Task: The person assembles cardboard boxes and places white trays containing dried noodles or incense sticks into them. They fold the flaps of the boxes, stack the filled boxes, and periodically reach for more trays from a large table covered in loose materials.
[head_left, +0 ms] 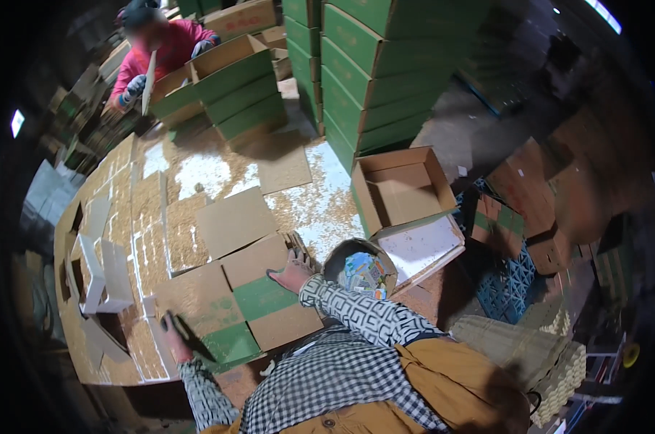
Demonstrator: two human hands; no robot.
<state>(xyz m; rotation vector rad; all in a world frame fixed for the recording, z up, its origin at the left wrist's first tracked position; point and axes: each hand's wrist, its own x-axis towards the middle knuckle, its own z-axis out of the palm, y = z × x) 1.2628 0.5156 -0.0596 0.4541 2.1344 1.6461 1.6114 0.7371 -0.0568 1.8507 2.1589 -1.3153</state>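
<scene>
A brown cardboard carton with a green band lies in front of me, its flaps flat and its middle seam showing. My right hand rests on its far right corner, thumb and fingers spread. Thin cardboard edges stand close beyond those fingertips. At the carton's left edge is my left hand, fingers stretched out and pointing away from me; its underside is hidden. Beyond the carton lies a loose flat cardboard sheet.
A round bin with colourful wrappers stands right of my right hand. Behind it sits an open carton. Tall stacks of green boxes rise at the back. Across the table, a person in pink handles cardboard. White pieces stand left.
</scene>
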